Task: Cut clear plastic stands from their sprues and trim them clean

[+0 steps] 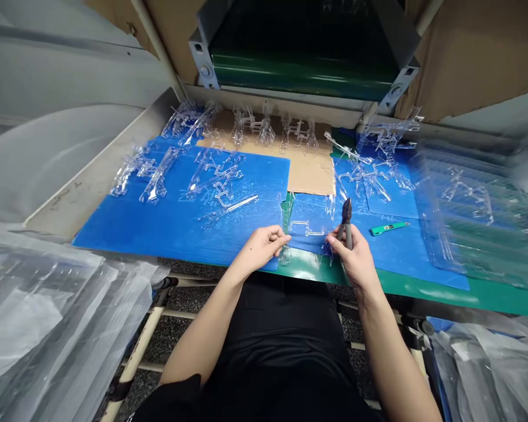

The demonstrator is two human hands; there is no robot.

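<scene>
A clear plastic piece [307,228] with thin branches spans the gap between my two hands above the blue sheet. My left hand [266,246] pinches its left end between thumb and fingers. Dark pliers [347,220] rest in my right hand [351,252], jaws pointing up and away from me, and the fingers of that hand also touch the right end of the clear piece. More clear plastic pieces [220,176] lie beyond my left hand, and others [369,176] lie beyond the pliers.
A green cutter [389,228] lies right of the pliers. Clear trays [484,211] are stacked at the right. Brown cardboard [310,170] with clear pieces along it lies at the back, below a green conveyor belt [303,73]. Plastic-wrapped stacks [48,316] stand at the lower left.
</scene>
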